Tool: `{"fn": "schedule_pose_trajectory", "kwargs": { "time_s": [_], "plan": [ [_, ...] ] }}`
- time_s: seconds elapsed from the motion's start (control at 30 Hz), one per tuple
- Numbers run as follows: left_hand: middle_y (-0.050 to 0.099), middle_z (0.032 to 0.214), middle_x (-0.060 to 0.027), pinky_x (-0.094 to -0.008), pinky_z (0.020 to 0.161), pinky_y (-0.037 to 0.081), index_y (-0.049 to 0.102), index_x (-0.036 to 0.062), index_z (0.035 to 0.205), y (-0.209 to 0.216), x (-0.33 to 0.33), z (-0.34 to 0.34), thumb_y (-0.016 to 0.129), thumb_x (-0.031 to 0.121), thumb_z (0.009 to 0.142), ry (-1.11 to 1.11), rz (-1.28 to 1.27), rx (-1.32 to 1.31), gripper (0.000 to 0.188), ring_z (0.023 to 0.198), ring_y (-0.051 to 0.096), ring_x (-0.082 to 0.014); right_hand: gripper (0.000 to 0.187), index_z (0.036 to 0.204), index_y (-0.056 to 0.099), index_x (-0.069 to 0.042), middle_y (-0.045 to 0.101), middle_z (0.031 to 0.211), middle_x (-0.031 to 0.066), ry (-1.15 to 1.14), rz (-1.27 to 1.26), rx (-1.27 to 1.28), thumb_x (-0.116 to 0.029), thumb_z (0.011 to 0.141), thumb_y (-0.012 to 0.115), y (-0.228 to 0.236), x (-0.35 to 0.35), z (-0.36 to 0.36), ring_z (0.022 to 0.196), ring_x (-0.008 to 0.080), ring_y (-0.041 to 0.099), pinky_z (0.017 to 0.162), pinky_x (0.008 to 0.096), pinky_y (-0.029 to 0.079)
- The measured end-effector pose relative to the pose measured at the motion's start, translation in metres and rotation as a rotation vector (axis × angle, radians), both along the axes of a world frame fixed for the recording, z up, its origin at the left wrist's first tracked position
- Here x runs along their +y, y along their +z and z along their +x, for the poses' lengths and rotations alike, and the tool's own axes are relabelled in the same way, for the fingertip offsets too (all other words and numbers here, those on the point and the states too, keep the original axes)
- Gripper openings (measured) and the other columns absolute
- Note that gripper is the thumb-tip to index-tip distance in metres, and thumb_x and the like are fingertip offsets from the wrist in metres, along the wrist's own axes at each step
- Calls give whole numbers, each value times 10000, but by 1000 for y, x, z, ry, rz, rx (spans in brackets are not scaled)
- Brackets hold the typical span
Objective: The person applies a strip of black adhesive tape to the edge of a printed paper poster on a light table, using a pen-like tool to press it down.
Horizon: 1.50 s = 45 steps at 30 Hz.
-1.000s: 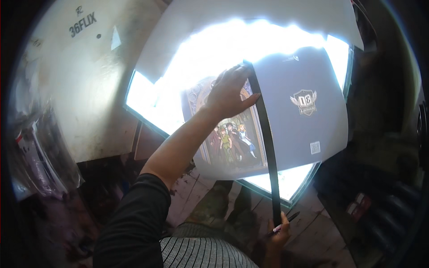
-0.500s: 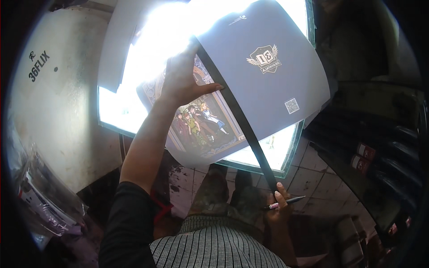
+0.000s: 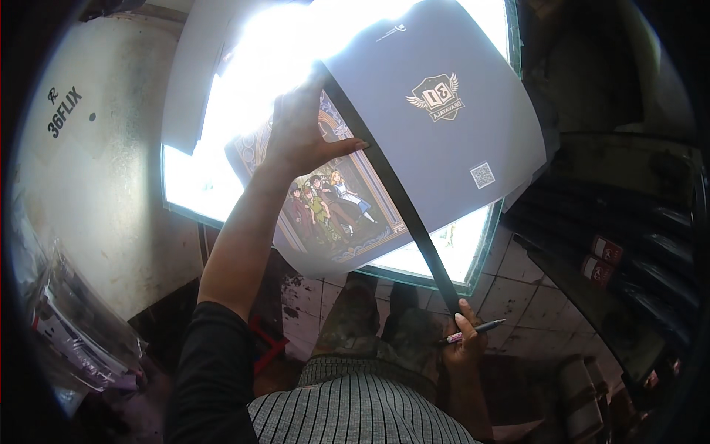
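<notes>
A large printed sheet [image 3: 473,140] lies on a brightly lit glass-topped light table [image 3: 188,177]. It has a grey-blue panel with a winged crest and a panel of cartoon figures. A long, dark straightedge [image 3: 392,185] crosses it between the two panels and runs past the table's near edge. My left hand [image 3: 296,133] is spread over the sheet, thumb stretched onto the straightedge; its fingertips are lost in glare. Below the near edge, my right hand [image 3: 464,344] grips a pen [image 3: 481,328], with fingers at the straightedge's lower end.
Left of the table stands a pale panel [image 3: 96,163], with plastic-wrapped goods [image 3: 85,333] below it. Dark wrapped rolls or packs [image 3: 629,237] lie at the right. A red frame piece [image 3: 270,344] shows beside my legs, above a tiled floor [image 3: 510,303].
My right hand has shifted very slightly with the pen. The straightedge, sheet and left hand look almost unmoved, and the print shows a little more clearly.
</notes>
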<state>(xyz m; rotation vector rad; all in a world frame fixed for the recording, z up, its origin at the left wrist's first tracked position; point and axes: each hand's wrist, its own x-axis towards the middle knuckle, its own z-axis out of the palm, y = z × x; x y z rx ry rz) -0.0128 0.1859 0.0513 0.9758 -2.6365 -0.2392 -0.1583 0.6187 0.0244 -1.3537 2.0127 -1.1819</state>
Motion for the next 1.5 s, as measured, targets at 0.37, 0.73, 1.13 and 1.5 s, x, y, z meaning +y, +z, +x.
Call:
{"fn": "schedule_pose_trajectory", "kwargs": {
  "time_s": [0.37, 0.73, 1.13, 1.5],
  "plan": [
    [616, 1249, -172, -498, 1050, 395, 402, 51, 1432, 4, 0, -5, 962, 419, 572, -15, -21, 15, 1091, 1210, 554, -377, 317, 1173, 541, -84, 652, 1218, 259, -27, 0, -34, 20, 909, 681, -8, 2, 0, 1121, 397, 673, 917, 448, 582],
    [282, 1563, -264, -547, 1214, 176, 226, -17, 1540, 14, -3, 7, 780, 741, 673, 177, 229, -373, 1277, 1484, 214, -414, 513, 1408, 489, -12, 674, 1152, 217, -163, -50, -144, -348, 1026, 559, 6, -5, -56, 798, 238, 654, 676, 309, 549],
    [152, 1642, -159, -568, 1251, 117, 107, 29, 1581, 32, -4, -8, 772, 732, 683, 258, 435, -461, 1320, 1544, 76, -306, 145, 1018, 722, -123, 725, 1029, 23, 340, -383, 311, -168, 905, 642, -7, -438, -41, 822, 205, 718, 705, 335, 583],
    [162, 1650, -149, -604, 1238, 114, 121, 48, 1583, 30, 0, 1, 786, 707, 685, 242, 443, -404, 1298, 1543, 97, -287, 134, 945, 702, -32, 734, 847, 91, 463, -404, 596, -133, 933, 615, -10, -460, -30, 756, 227, 705, 718, 363, 558]
  ]
}}
